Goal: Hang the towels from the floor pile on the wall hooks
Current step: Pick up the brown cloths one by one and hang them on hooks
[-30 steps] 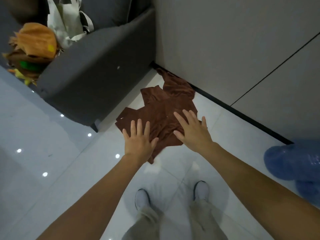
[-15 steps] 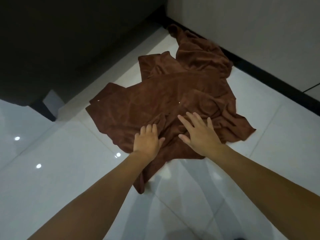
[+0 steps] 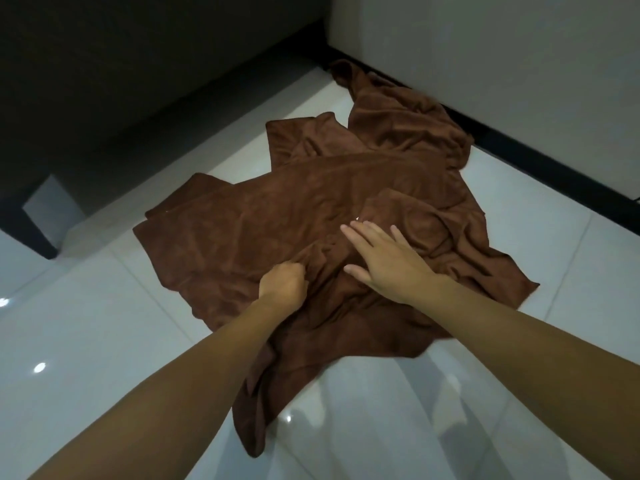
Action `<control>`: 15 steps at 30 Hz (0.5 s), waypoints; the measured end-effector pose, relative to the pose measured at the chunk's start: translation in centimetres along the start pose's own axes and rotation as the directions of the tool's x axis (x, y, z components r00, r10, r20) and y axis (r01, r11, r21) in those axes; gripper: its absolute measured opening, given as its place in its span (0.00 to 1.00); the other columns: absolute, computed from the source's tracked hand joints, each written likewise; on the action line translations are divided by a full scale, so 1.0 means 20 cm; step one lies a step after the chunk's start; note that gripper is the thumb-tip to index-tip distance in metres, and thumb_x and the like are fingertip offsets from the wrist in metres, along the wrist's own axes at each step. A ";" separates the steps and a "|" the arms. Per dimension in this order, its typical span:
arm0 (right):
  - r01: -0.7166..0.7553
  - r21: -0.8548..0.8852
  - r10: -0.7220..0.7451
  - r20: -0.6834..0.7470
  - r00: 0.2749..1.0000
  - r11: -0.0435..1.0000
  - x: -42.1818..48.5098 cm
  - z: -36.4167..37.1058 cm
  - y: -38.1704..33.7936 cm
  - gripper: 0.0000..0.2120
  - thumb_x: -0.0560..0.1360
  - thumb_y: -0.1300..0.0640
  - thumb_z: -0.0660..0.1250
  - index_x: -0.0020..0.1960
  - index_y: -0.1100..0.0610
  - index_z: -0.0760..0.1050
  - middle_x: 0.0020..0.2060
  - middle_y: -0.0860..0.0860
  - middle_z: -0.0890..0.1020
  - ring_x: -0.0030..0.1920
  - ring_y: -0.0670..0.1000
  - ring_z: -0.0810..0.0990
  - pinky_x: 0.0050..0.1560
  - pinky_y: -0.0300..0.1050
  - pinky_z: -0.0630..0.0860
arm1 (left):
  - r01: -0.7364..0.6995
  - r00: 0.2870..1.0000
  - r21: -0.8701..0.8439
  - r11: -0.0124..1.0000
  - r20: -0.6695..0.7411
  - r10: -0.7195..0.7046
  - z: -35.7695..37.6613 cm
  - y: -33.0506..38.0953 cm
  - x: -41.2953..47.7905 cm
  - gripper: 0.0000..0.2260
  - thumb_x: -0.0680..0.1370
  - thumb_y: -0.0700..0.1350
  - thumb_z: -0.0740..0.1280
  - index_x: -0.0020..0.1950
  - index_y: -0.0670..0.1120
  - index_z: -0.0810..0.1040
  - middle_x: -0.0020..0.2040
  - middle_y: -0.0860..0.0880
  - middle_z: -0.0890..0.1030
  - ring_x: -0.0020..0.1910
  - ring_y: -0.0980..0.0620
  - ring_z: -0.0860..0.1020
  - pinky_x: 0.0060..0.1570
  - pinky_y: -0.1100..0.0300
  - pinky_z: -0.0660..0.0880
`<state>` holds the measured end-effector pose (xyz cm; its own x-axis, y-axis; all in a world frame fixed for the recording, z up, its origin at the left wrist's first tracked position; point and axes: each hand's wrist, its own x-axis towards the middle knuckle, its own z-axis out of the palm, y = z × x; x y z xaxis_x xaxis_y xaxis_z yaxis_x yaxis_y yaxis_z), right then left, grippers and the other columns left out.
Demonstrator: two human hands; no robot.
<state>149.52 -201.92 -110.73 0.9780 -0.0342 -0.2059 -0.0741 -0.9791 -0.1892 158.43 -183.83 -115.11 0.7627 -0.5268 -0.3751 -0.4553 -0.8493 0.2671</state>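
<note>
- Change, left hand (image 3: 282,284): a second ago it hovered flat and spread above the towel pile (image 3: 311,202); now its fingers are curled down into the brown cloth, bunching a raised fold at the pile's near edge.
- Change, right hand (image 3: 388,265): spread as before, but now low, palm down on the cloth with fingers fanned toward 11 o'clock; whether it presses or only rests cannot be told.
- Change, view: the pile fills far more of the picture and the feet are gone from it, so the person has bent down to the floor (image 3: 86,323).
- Meaning for task: judged as the start of the first pick-up, with a grip taken and nothing lifted yet; no towel hung, no hooks in sight.
- Position, pile to hands: cloth lies directly under both hands, with the bulk spreading from 9 to 1 o'clock of the left hand and a narrow tail running to 6 o'clock beneath the left forearm.
- Position, hands to each other: right hand just beside the left, at its 2 o'clock.
- Surroundings: wall (image 3: 502,64) with dark skirting (image 3: 519,140) at the pile's 1 o'clock, far corner touching it; dark furniture (image 3: 138,64) at 10 o'clock.
</note>
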 end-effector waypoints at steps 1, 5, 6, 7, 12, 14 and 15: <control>0.007 0.016 -0.007 -0.009 1.000 1.000 0.01 -0.01 -0.01 0.33 0.80 0.41 0.55 0.79 0.49 0.45 0.78 0.47 0.51 0.78 0.49 0.47 0.75 0.58 0.47 | 0.025 1.000 -0.125 0.992 -0.014 -0.027 -0.02 0.00 0.01 0.10 0.80 0.46 0.62 0.55 0.41 0.77 0.56 0.40 0.80 0.56 0.39 0.77 0.50 0.53 0.73; 0.028 0.156 -0.023 -0.039 0.999 0.987 0.01 -0.01 -0.05 0.34 0.80 0.42 0.58 0.79 0.50 0.47 0.78 0.47 0.53 0.77 0.48 0.50 0.75 0.56 0.49 | 0.033 0.991 -0.608 0.793 -0.081 -0.103 -0.23 0.01 0.03 0.09 0.81 0.45 0.61 0.41 0.46 0.70 0.39 0.47 0.76 0.45 0.43 0.76 0.42 0.56 0.66; 0.034 0.206 -0.025 -0.043 0.999 0.978 0.01 -0.01 -0.05 0.34 0.79 0.42 0.59 0.79 0.50 0.47 0.77 0.46 0.54 0.77 0.47 0.52 0.75 0.55 0.50 | 0.008 0.991 -0.663 0.749 -0.096 -0.095 -0.29 0.01 0.01 0.10 0.82 0.45 0.60 0.41 0.46 0.70 0.38 0.49 0.74 0.42 0.47 0.75 0.42 0.55 0.66; 0.041 0.267 -0.028 -0.052 0.998 0.963 0.02 -0.02 -0.04 0.35 0.78 0.42 0.61 0.79 0.49 0.48 0.77 0.46 0.55 0.76 0.46 0.53 0.75 0.54 0.51 | -0.021 0.991 -0.692 0.722 -0.110 -0.077 -0.35 0.02 0.00 0.10 0.82 0.46 0.60 0.42 0.46 0.70 0.38 0.50 0.74 0.40 0.50 0.73 0.41 0.56 0.67; 0.055 0.644 -0.023 -0.059 0.998 0.763 0.11 -0.11 -0.07 0.34 0.74 0.44 0.69 0.76 0.47 0.59 0.70 0.44 0.68 0.69 0.41 0.65 0.68 0.37 0.62 | -0.156 0.985 -0.700 0.697 -0.163 0.057 -0.51 0.09 -0.03 0.09 0.82 0.47 0.62 0.42 0.47 0.73 0.38 0.52 0.76 0.37 0.57 0.73 0.41 0.60 0.70; 0.033 0.687 0.016 -0.066 0.998 0.726 0.14 -0.14 -0.09 0.23 0.73 0.45 0.70 0.66 0.48 0.72 0.58 0.44 0.78 0.59 0.43 0.75 0.59 0.37 0.69 | -0.163 0.982 -0.667 0.727 -0.183 0.052 -0.56 0.11 -0.03 0.09 0.81 0.48 0.63 0.43 0.47 0.74 0.38 0.52 0.77 0.38 0.56 0.74 0.43 0.59 0.72; 0.045 0.675 0.022 -0.089 0.996 0.737 0.15 -0.15 -0.10 0.15 0.73 0.46 0.70 0.58 0.49 0.76 0.50 0.43 0.80 0.52 0.44 0.78 0.54 0.38 0.70 | -0.158 0.981 -0.653 0.741 -0.190 0.042 -0.58 0.12 -0.03 0.09 0.81 0.49 0.64 0.44 0.46 0.75 0.39 0.51 0.78 0.39 0.55 0.75 0.44 0.58 0.73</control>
<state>153.14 -200.68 -108.14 0.9897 -0.0730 -0.1234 -0.1427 -0.5875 -0.7965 162.22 -185.04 -103.85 0.8165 -0.5458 -0.1882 -0.1577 -0.5245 0.8367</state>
